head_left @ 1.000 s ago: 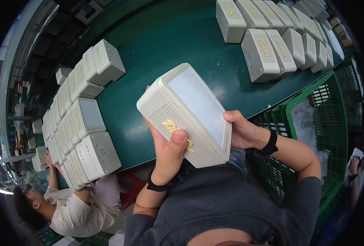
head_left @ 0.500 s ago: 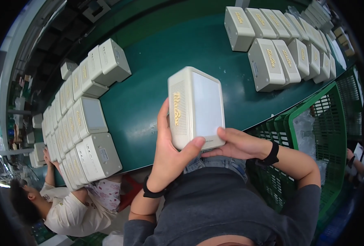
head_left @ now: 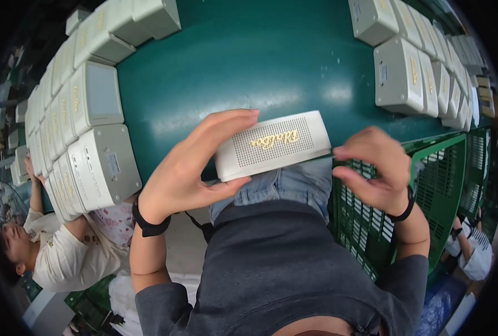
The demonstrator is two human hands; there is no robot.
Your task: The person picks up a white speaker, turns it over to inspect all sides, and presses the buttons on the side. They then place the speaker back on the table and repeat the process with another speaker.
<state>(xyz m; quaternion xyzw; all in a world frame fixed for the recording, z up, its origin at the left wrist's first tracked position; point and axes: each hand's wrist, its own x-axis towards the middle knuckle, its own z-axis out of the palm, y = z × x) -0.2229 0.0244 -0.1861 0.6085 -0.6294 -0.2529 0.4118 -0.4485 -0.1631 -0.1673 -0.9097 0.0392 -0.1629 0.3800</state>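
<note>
White box (head_left: 274, 143) lies between left fingers (head_left: 229, 119) and thumb (head_left: 226, 190), near right fingers (head_left: 358, 148).

Past the far edge of the perforated cream box (head_left: 274, 141), a broad open stretch of green table (head_left: 249, 61) lets a hand through. The left hand (head_left: 190, 162) blocks its left end, the right hand (head_left: 379, 171) its right. Left of it stand stacked units (head_left: 79, 115); right, another cluster (head_left: 417, 78) and a crate (head_left: 366, 227).
</note>
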